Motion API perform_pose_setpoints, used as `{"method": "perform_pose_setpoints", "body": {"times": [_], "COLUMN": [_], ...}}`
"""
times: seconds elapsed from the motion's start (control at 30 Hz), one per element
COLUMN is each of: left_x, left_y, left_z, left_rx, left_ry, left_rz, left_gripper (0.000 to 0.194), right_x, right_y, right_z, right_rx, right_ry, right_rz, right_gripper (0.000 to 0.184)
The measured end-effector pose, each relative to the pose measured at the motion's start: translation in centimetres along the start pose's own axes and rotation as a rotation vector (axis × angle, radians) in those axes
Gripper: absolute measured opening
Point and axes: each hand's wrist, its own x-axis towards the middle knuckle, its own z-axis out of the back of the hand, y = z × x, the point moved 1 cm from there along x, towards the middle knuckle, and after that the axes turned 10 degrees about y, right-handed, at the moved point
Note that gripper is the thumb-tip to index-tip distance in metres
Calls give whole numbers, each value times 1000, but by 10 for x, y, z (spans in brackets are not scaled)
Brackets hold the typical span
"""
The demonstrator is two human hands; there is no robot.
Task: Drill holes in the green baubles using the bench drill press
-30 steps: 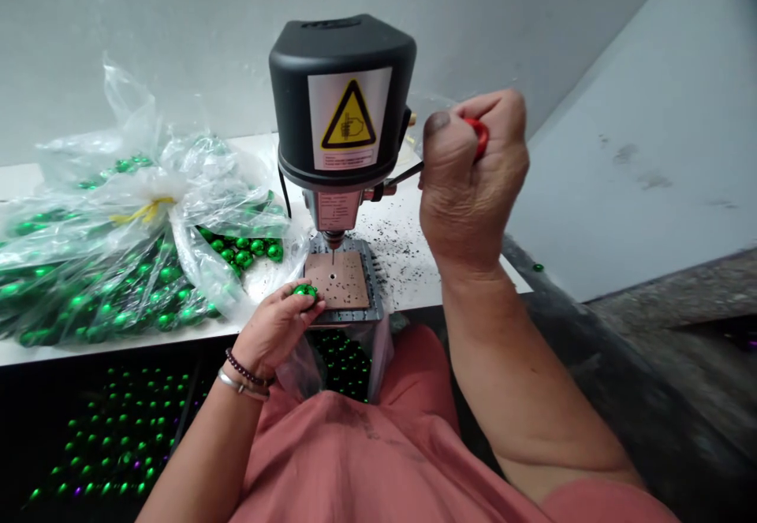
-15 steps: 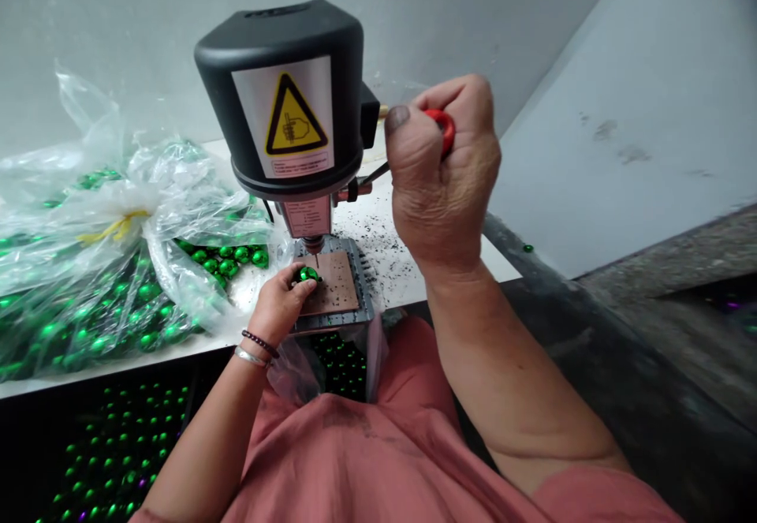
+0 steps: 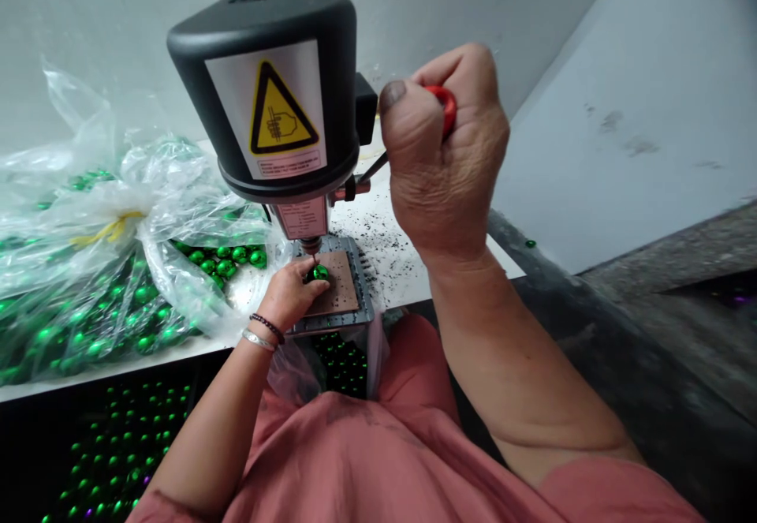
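Note:
My left hand [image 3: 294, 290] pinches a shiny green ball [image 3: 320, 272] between thumb and fingers. The ball sits over a brown board [image 3: 340, 290] on the grey base plate [image 3: 362, 282] of a small drill press [image 3: 266, 97]. Right above the ball is the drill bit [image 3: 315, 258]; I cannot tell whether the two touch. My right hand [image 3: 449, 152] is raised beside the machine's black head, closed around the red-ended lever [image 3: 446, 109]. The palm and fingers hide most of that lever.
Left of the machine lies a clear plastic bag [image 3: 171, 286] of green balls with a yellow tie [image 3: 110, 227]. Dark shavings litter the white table [image 3: 402, 270]. Below the front edge are more green balls [image 3: 118, 444]. One ball [image 3: 531, 244] lies off to the right.
My left hand has moved right with the green ball, bringing it beneath the drill bit. My right hand stays closed on the lever. The machine's head looks nearer in the view.

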Motion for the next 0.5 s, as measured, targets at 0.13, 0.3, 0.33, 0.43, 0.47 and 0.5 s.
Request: {"method": "perform_pose_setpoints", "body": {"times": [0.13,0.3,0.33,0.43,0.47,0.5], "left_x": [5,3,3,3,3,3], "left_y": [4,6,6,7,8,8], "left_z": [-2,-5,-5,-7,-7,-8], "left_rx": [-51,-31,-35,-53,-58,-62], "left_ry": [15,-27,-29,-30,-32,-36], "left_rz": [-40,-27,-20,-15,-18,-23], "left_gripper": [44,42,42,42,43,44], "right_x": [3,-7,-12,-31,-38,-44], "right_y": [0,3,4,4,4,3], "right_z": [1,5,6,9,10,10], "right_rx": [-19,-63,-87,-167,-186,-206], "right_ry": [37,45,35,10,5,5], "right_rz": [-22,-10,3,27,33,39], "right_gripper": [22,21,19,10,8,7]}}
